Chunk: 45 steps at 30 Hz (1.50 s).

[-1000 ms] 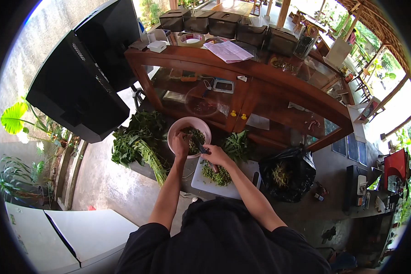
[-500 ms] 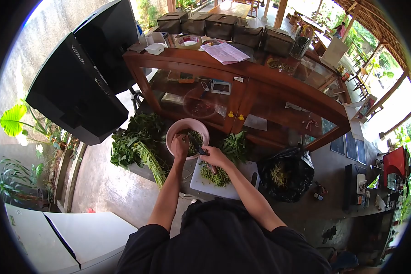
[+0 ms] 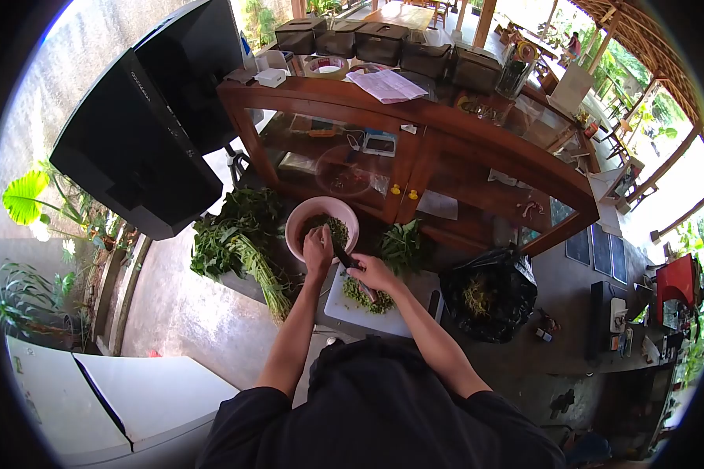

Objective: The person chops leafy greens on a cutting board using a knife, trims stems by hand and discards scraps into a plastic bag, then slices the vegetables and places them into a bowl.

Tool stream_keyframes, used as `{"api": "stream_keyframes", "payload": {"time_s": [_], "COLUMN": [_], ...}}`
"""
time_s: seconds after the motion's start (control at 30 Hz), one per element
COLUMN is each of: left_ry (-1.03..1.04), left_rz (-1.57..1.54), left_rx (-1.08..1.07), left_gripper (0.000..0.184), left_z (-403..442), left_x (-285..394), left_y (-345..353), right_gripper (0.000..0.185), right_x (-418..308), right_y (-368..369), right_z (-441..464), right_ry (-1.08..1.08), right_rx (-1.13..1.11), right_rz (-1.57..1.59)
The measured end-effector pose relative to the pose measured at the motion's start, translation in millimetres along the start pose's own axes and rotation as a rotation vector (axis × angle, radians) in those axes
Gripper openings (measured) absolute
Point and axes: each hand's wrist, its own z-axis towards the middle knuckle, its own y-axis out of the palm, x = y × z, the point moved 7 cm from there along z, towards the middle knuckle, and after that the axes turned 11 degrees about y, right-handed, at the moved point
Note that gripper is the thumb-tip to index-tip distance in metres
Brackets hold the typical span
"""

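Observation:
My right hand [image 3: 373, 272] grips a knife [image 3: 342, 255], its dark blade angled up and left across the near rim of a pink bowl [image 3: 292, 244]. Over the bowl's near side, my left hand [image 3: 318, 248] has its fingers bent together close to the blade. Whether they hold anything or touch the blade I cannot tell. Chopped greens [image 3: 337, 229] lie inside the bowl. More chopped green pieces [image 3: 377, 302] are heaped on a white cutting board [image 3: 344, 310] below my right hand.
Leafy stalks [image 3: 238, 250] lie left of the bowl, and a smaller leafy bunch [image 3: 404, 248] sits behind the board. A black plastic bag [image 3: 515, 309] with plant scraps stands at the right. Behind the work surface rises a wooden glass cabinet [image 3: 411, 160]; black speakers [image 3: 137, 152] stand at left.
My left hand has shifted slightly right and back toward the bowl's near rim. The knife in my right hand has moved a little lower and right, with its blade less far over the bowl.

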Motion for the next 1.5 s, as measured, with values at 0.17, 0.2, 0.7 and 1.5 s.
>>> {"api": "stream_keyframes", "payload": {"time_s": [0.17, 0.2, 0.7, 1.5], "left_ry": [0.171, 0.125, 0.006, 0.014], "left_rz": [-0.103, -0.132, -0.315, 0.155], "left_rx": [0.117, 0.085, -0.174, -0.470], "left_gripper": [0.027, 0.025, 0.037, 0.079], "left_z": [-42.4, -51.7, -158.6, -128.2], "left_x": [46.8, 45.2, 53.1, 9.6], "left_y": [-6.8, -0.9, 49.9, 87.9], "right_gripper": [0.060, 0.060, 0.052, 0.051], "right_x": [28.5, 33.8, 129.4, 179.3], "right_y": [-0.7, -2.6, -35.4, -62.0], "right_z": [-35.3, -44.2, -162.0, -220.6], "right_ry": [0.003, 0.015, 0.141, 0.031], "right_rx": [0.018, -0.004, 0.124, 0.455], "right_rz": [0.030, 0.067, -0.080, -0.287]}}
